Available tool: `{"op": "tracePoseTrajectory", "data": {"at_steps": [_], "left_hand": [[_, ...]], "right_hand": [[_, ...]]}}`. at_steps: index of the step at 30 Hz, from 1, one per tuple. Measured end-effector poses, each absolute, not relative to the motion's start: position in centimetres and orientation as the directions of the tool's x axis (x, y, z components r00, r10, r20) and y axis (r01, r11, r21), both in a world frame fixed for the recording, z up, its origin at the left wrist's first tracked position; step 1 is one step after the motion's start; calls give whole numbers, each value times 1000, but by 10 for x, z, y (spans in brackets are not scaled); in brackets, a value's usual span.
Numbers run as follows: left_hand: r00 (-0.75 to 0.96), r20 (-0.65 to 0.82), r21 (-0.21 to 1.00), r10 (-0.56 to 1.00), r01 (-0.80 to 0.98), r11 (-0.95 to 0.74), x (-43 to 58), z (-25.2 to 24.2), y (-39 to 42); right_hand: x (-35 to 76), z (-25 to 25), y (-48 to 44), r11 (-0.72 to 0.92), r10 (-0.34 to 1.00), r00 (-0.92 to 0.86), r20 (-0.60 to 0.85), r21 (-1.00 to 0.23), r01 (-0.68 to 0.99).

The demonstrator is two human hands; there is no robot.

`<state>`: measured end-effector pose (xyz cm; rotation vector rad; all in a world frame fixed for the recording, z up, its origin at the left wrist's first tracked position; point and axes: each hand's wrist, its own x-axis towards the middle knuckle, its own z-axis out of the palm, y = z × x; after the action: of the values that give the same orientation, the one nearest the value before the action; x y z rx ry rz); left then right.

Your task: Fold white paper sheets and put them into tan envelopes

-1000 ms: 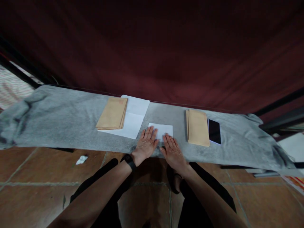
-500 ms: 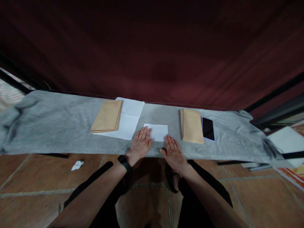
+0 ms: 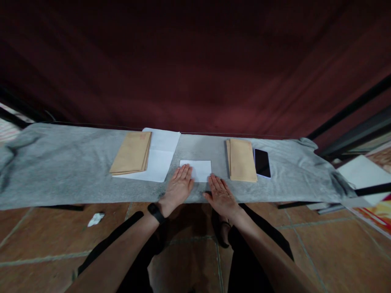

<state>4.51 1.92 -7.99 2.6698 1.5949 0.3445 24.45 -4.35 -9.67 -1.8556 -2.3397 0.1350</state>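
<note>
A small white rectangle of folded paper (image 3: 200,170) lies flat on the grey cloth in front of me. My left hand (image 3: 178,186) rests palm down with fingers stretched out, their tips on the paper's left side. At its lower right corner lie the fingertips of my right hand (image 3: 220,194), also flat, the thumb a little apart. Left of my hands, large white sheets (image 3: 161,156) with a crease lie partly under a stack of brown envelopes (image 3: 130,152). More brown envelopes (image 3: 242,160) lie to the right of the paper.
A phone (image 3: 262,163) with a dark screen lies against the right-hand envelopes. The grey cloth (image 3: 70,162) covers a long narrow bench. Behind it hangs a dark red curtain (image 3: 195,81). A crumpled white tissue (image 3: 95,219) is on the tiled floor, and a white board (image 3: 363,175) stands at right.
The view has shifted slightly, so the envelopes, sheets and phone appear a bit further left. Both hands remain flat at the folded paper with almost no movement.
</note>
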Motion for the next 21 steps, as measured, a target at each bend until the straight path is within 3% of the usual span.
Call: {"op": "tracePoseTrajectory", "data": {"at_steps": [5, 15, 21], "left_hand": [[678, 167, 195, 716, 689, -698, 67, -76, 8], [703, 179, 188, 688, 662, -725, 76, -88, -3], [703, 206, 195, 680, 652, -733, 74, -89, -3]], "right_hand": [[250, -83, -34, 246, 969, -245, 34, -200, 948], [265, -64, 0, 312, 949, -300, 97, -428, 848], [258, -78, 12, 325, 943, -328, 60, -394, 860]]}}
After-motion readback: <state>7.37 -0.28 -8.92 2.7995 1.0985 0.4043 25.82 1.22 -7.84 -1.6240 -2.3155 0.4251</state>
